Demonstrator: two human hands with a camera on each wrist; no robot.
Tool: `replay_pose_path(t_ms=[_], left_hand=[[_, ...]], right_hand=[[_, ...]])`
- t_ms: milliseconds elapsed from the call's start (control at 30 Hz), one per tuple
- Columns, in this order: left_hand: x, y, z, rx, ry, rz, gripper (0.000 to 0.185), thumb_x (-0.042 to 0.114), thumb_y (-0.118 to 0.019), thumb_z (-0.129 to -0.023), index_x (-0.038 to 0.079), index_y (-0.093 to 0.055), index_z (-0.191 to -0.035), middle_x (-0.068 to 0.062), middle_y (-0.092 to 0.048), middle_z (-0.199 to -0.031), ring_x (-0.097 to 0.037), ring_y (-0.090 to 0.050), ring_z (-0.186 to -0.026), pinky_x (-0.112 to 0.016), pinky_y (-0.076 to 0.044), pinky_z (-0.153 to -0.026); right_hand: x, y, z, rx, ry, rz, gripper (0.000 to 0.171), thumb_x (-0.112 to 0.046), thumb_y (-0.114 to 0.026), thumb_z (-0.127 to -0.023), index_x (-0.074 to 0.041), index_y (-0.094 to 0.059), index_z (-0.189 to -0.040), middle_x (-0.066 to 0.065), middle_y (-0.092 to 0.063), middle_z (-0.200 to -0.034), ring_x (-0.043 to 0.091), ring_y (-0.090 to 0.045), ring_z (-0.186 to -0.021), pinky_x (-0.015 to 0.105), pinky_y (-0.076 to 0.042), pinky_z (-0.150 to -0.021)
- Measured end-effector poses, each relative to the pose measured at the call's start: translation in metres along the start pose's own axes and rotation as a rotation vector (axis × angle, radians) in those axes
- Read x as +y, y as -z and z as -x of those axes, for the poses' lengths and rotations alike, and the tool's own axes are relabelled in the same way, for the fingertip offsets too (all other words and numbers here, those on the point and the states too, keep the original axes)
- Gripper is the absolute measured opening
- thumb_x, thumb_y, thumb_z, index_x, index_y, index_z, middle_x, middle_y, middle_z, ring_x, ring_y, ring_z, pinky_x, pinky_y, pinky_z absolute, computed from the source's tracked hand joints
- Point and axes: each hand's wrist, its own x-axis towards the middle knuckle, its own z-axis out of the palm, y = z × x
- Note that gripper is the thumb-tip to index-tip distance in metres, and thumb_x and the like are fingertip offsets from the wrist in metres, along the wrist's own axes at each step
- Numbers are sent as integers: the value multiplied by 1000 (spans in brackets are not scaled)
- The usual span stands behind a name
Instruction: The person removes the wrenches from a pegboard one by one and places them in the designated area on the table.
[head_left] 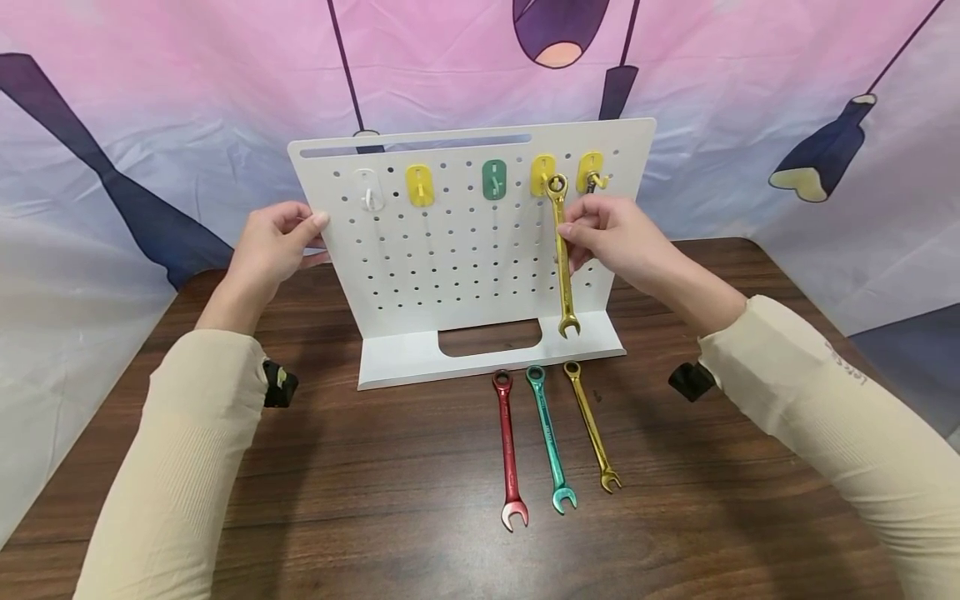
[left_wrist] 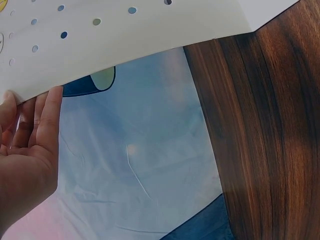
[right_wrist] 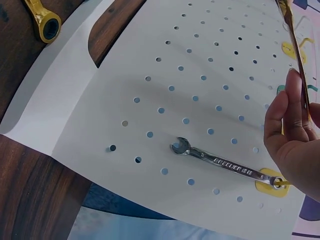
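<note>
A white pegboard (head_left: 450,250) stands upright on the table. My left hand (head_left: 273,246) grips its left edge, thumb in front and fingers behind. In my right hand (head_left: 611,233) a gold combination wrench (head_left: 563,267) is pinched near its upper half, open end down. Its ring end overlaps a yellow hook (head_left: 542,173); I cannot tell whether it is on the hook. A silver wrench (right_wrist: 220,162) hangs by its ring from the rightmost yellow hook (right_wrist: 265,189), mostly hidden behind my right hand in the head view.
On the table (head_left: 390,500) before the board lie a red wrench (head_left: 508,446), a green wrench (head_left: 549,437) and another gold wrench (head_left: 592,425). A white hook (head_left: 368,190), a yellow hook (head_left: 420,185) and a green hook (head_left: 494,180) carry nothing. A patterned cloth (head_left: 450,67) hangs behind.
</note>
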Motion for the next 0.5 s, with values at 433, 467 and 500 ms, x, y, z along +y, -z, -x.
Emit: replay_pose_path(t_ms=[433, 467, 500], left_hand=[[1, 0, 1, -3, 13, 2, 23, 29, -55, -90, 7, -57, -86, 3, -57, -84, -8, -57, -76, -19, -56, -69], [1, 0, 1, -4, 16, 5, 23, 29, -55, -90, 7, -57, -86, 3, -57, -84, -8, -57, -76, -19, -56, -69], [1, 0, 1, -4, 15, 3, 23, 30, -55, -90, 7, -57, -85, 3, -57, -84, -7, -57, -76, -19, -56, -69]], right_hand=[[-5, 9, 4, 11, 14, 13, 15, -8, -52, -94, 7, -53, -98, 8, -61, -69, 18, -59, -60, 28, -54, -62], [-4, 10, 5, 14, 8, 11, 15, -7, -52, -94, 7, -53, -98, 7, -61, -69, 17, -59, -59, 28, -54, -63], [-3, 11, 6, 16, 2, 10, 15, -7, -52, -94, 7, -53, -98, 7, -61, -69, 17, -59, -59, 27, -54, -62]])
